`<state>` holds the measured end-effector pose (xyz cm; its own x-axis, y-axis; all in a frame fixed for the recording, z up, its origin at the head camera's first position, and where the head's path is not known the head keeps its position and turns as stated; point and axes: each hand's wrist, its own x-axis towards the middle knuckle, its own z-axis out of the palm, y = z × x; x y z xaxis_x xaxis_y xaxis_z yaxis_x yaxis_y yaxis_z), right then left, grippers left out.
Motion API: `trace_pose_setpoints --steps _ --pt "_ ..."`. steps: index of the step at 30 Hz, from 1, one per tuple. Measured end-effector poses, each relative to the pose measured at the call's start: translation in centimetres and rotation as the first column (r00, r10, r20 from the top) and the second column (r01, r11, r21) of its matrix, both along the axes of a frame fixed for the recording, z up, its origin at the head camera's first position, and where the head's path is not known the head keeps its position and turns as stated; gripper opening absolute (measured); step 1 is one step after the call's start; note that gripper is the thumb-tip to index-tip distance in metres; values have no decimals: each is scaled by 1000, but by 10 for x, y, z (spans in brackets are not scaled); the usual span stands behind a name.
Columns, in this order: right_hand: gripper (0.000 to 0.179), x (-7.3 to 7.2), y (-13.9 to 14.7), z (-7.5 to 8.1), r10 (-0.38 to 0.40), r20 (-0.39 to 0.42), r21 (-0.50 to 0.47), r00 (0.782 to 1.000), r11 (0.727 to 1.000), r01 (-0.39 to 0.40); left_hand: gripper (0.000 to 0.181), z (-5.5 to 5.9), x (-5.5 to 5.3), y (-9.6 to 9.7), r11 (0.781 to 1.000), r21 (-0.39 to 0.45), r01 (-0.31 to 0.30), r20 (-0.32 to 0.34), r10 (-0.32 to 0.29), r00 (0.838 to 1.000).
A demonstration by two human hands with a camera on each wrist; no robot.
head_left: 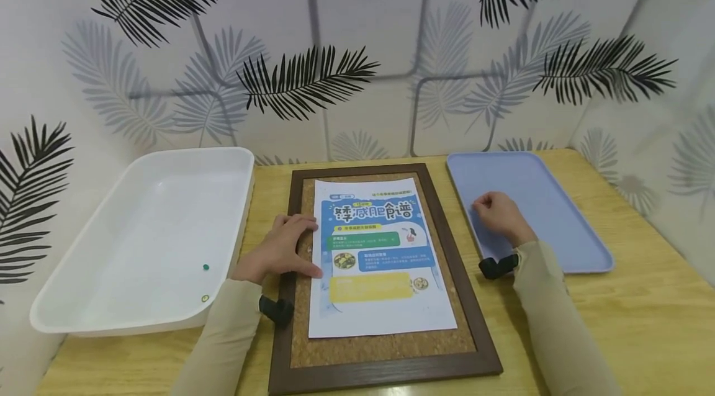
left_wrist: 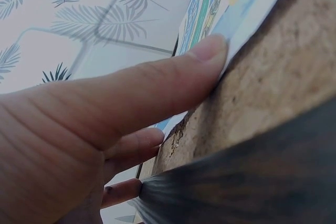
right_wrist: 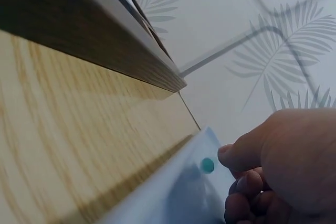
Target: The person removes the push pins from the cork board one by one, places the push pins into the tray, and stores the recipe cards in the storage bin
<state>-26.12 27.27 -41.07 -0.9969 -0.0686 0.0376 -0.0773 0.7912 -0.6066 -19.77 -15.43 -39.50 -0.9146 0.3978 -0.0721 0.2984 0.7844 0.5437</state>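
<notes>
A printed sheet (head_left: pixel 380 315) with Chinese text and food pictures lies on a cork board (head_left: pixel 385 355) in a brown frame. At the sheet's left side, my left hand (head_left: pixel 282 250) rests with the thumb (left_wrist: pixel 205 59) on the paper's edge and the other fingers spread above it. Over the left rim of the blue tray (head_left: pixel 536 197), my right hand (head_left: pixel 503 216) has its fingers curled. Just beyond that thumb's tip shows a small round green thumbtack (right_wrist: pixel 207 165), seemingly pinched there; the head view hides it.
A white basin (head_left: pixel 145 228) stands at the left with a small green piece (head_left: pixel 206 267) and a yellowish ring-shaped piece (head_left: pixel 205 298) inside. Everything sits on a wooden table (head_left: pixel 642 321) against a leaf-patterned wall (head_left: pixel 368 117).
</notes>
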Motion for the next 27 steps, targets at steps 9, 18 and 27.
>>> trace_pose_setpoints --steps 9,18,27 --pt "24 0 0 3 -37 4 -27 999 999 37 90 2 0 1 1000 -2 -7 7 7 1000" --pt "25 0 -2 6 -30 5 -38 1000 999 30 89 4 -1 0 1000 -4 -1 -8 1 1000" --pt "27 3 -5 8 -22 18 -56 1000 998 23 88 5 0 1 1000 -18 9 -5 -9 1000"
